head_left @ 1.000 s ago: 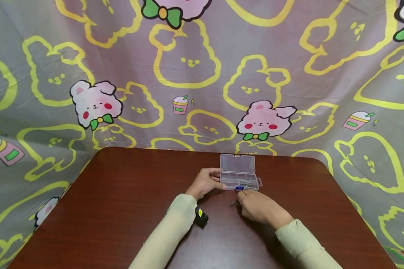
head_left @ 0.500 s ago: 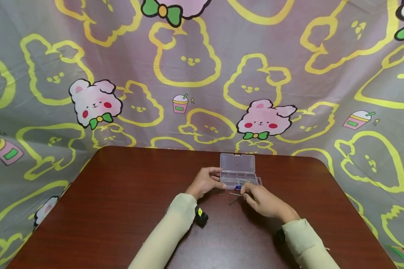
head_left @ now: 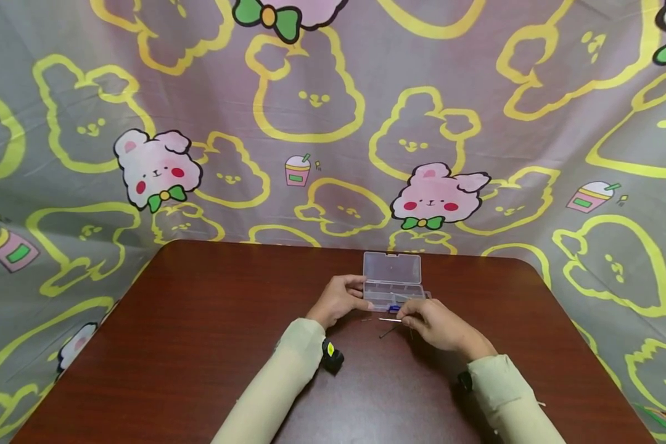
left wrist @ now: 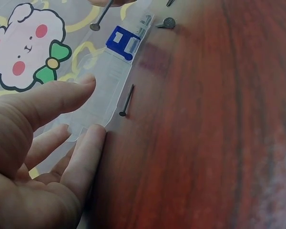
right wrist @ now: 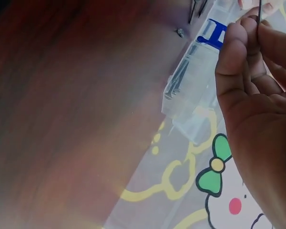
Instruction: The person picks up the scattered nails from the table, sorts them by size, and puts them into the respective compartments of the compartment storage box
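A clear plastic compartment box [head_left: 391,269] stands with its lid raised near the back of the table. My left hand [head_left: 337,302] holds its left end, thumb at the front edge and fingers behind. A blue latch [left wrist: 123,43] sits on the front side of the box. Thumb and fingertips of my right hand [head_left: 435,325] pinch a nail [left wrist: 102,16] just in front of the box, its head pointing left. Several nails [right wrist: 175,86] lie in the box's right compartment. On the table in front rest a short nail [left wrist: 127,101] and a longer dark nail [head_left: 387,332].
The brown table [head_left: 222,345] reaches to a printed cloth [head_left: 333,98] hung behind it and at both sides. A black wrist camera [head_left: 332,356] is strapped at my left sleeve.
My right hand has lifted slightly from the table and now pinches a nail that sticks out leftward. The dark nail beneath stays on the table. My left hand keeps its place on the box.
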### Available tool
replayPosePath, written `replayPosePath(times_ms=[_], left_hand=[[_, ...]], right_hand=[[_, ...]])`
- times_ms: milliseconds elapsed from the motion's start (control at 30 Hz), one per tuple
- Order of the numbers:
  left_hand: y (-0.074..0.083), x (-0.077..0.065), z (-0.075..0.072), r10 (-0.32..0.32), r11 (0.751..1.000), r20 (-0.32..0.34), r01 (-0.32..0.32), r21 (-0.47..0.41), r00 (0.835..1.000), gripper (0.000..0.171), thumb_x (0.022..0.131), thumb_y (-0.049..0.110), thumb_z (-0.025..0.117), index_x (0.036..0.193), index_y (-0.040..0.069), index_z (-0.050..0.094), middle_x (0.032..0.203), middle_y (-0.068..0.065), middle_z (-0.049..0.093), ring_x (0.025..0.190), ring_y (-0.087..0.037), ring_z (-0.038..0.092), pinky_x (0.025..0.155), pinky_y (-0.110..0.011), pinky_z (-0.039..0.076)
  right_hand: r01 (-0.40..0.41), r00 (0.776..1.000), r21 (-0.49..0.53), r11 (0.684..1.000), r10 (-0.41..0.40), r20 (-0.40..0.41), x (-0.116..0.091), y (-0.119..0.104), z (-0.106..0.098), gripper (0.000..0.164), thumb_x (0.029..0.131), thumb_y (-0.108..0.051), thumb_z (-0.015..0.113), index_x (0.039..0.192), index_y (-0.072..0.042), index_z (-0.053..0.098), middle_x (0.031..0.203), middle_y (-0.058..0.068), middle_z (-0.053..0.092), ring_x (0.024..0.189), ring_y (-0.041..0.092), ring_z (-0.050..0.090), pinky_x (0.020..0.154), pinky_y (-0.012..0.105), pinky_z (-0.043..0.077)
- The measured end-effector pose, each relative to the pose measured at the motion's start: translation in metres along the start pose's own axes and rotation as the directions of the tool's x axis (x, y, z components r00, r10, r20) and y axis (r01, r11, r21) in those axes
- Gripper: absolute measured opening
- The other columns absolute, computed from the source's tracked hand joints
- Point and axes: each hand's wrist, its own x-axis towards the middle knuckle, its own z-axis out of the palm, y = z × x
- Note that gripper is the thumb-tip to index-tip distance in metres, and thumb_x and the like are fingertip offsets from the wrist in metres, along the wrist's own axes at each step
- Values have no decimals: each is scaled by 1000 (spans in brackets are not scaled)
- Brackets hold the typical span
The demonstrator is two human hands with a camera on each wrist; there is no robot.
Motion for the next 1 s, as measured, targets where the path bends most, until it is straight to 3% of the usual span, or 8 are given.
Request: replayPosePath(times_ms=[300, 500, 900, 1000], left_hand=[[1, -1, -1, 11, 1000, 1, -11, 8, 1000, 68, 71, 1, 91, 134, 7, 65, 112, -10, 67, 102, -22, 62, 82, -34, 55], [3, -2, -1, 8, 1000, 7, -8, 2, 1000, 67, 71, 0, 91, 133, 6, 65, 114, -12, 67, 103, -24, 62, 82, -33, 55], [3, -1, 0, -1, 1000, 0, 1, 6, 1000, 67, 72, 0, 90, 133, 6, 65, 113, -10, 67, 104, -24, 62, 83, -34, 55], [1, 0, 1, -1, 1000, 3, 1, 4, 1000, 66, 72, 0, 90, 133, 7, 66, 112, -9, 67, 104, -23, 62, 82, -33, 55]], right_hand=[[-80, 997, 69, 994, 81, -1, 4, 4, -7, 10, 97, -4, 67, 94, -7, 76, 76, -1, 65, 65, 9, 55, 55, 27, 48], [-113, 993, 80, 990, 111, 27, 6, 1, -13, 10, 97, -4, 66, 96, -5, 76, 80, 2, 67, 68, 12, 57, 57, 27, 49], [-68, 995, -41, 997, 65, -72, 16, 0, -20, 12, 96, 4, 64, 96, -3, 74, 87, 6, 70, 76, 12, 59, 68, 31, 53], [-94, 991, -71, 993, 87, -98, 18, 0, -20, 12, 97, 3, 63, 96, -3, 74, 90, 5, 70, 78, 13, 60, 71, 32, 54]])
